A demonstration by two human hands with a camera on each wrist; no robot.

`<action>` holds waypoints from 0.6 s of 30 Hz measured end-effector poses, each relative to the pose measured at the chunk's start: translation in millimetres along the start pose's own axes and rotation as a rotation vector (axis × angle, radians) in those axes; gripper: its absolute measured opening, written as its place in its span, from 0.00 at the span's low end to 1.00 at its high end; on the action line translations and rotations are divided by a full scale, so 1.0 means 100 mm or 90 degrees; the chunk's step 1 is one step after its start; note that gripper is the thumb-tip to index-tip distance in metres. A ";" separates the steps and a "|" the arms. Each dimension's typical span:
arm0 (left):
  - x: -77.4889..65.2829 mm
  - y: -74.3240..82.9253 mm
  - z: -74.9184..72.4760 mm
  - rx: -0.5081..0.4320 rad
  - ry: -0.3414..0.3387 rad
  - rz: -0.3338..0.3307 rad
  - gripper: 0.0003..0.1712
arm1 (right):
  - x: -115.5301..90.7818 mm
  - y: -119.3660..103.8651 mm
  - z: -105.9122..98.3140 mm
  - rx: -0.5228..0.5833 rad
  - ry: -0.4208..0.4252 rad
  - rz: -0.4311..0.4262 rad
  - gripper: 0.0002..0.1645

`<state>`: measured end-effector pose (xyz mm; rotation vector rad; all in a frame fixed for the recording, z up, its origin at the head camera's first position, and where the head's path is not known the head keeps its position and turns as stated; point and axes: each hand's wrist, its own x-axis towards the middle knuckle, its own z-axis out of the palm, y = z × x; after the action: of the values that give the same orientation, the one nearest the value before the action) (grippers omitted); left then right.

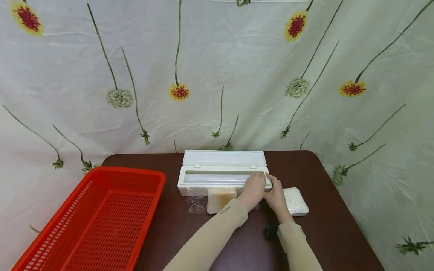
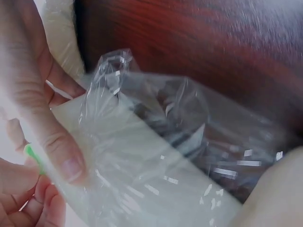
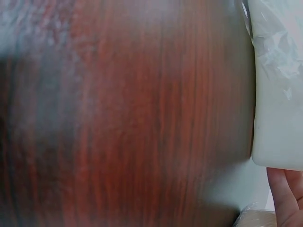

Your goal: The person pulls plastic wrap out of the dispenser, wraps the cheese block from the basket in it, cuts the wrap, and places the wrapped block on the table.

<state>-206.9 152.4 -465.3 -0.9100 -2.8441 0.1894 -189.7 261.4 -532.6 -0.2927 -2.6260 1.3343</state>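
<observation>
A long white cling film dispenser (image 1: 224, 191) stands on the table with its lid (image 1: 224, 158) raised and a film roll (image 1: 217, 178) inside. At its right end my left hand (image 1: 254, 190) reaches over the box, fingertips pinching a small green tab (image 2: 33, 157). My right hand (image 1: 276, 197) grips the same end, its thumb pressed on the front wall in the left wrist view. Loose clear film (image 2: 184, 101) hangs crumpled over the front of the box. The right wrist view shows only some right fingers (image 3: 283, 194) past the box end.
A cream and tan block (image 1: 221, 201) lies before the box, near my left forearm. A white speckled packet (image 1: 296, 202) lies right of my right hand. A big red plastic basket (image 1: 157, 177) takes up the left side. A flowered curtain (image 1: 203, 56) hangs behind the dark table (image 1: 339, 233).
</observation>
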 end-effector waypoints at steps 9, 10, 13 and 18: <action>-0.10 -0.16 -0.02 0.049 0.021 0.002 0.22 | 0.02 -0.04 0.00 0.001 -0.021 0.005 0.46; -0.12 -0.20 -0.03 0.057 0.016 0.002 0.24 | 0.03 -0.04 -0.01 0.002 -0.026 0.008 0.47; -0.18 -0.32 -0.06 0.066 0.001 0.006 0.23 | 0.03 -0.03 -0.04 0.008 -0.039 0.023 0.52; -0.23 -0.53 -0.07 0.038 -0.024 -0.006 0.11 | 0.05 -0.04 -0.09 0.009 -0.057 0.023 0.55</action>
<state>-216.8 96.9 -451.6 -0.8915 -2.8601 0.2918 -192.3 267.4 -524.1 -0.2866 -2.6953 1.4071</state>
